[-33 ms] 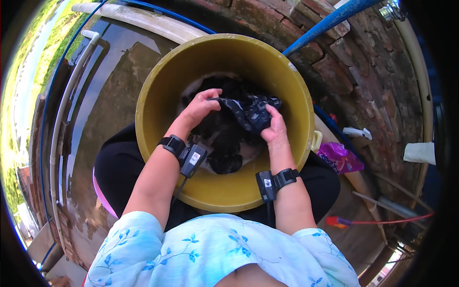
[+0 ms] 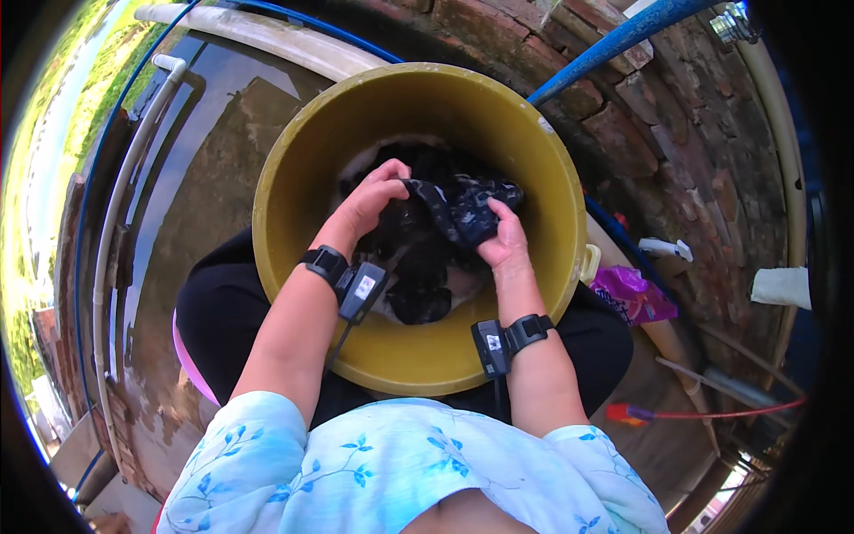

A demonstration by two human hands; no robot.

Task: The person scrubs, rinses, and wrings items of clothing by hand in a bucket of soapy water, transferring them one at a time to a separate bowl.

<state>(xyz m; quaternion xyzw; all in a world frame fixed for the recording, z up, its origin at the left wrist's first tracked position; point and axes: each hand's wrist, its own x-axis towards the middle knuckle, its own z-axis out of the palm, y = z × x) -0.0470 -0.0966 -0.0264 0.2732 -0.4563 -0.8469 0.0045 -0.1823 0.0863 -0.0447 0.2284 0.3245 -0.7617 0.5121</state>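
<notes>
A dark wet garment (image 2: 463, 215) with a small pale pattern stretches between my hands, inside a large yellow tub (image 2: 298, 231). My left hand (image 2: 372, 200) pinches its left edge between thumb and fingers. At its right side, my right hand (image 2: 505, 238) grips the bunched part, the thumb lying on top of the cloth. Below lie more dark wet clothes (image 2: 418, 289) in cloudy, slightly sudsy water at the tub's bottom. The garment and my hands hide part of that pile.
My bent legs (image 2: 222, 303) flank the tub. To the right are a purple plastic packet (image 2: 633, 294), a red-tipped rod (image 2: 632, 413) and a brick wall (image 2: 676, 142). A blue pipe (image 2: 614, 49) slants over the far right rim. White pipe (image 2: 116, 205) runs along the left.
My right hand has shifted slightly left, bringing its side of the garment closer to my left hand. The left fingers have risen a little, and the cloth between the hands hangs slacker.
</notes>
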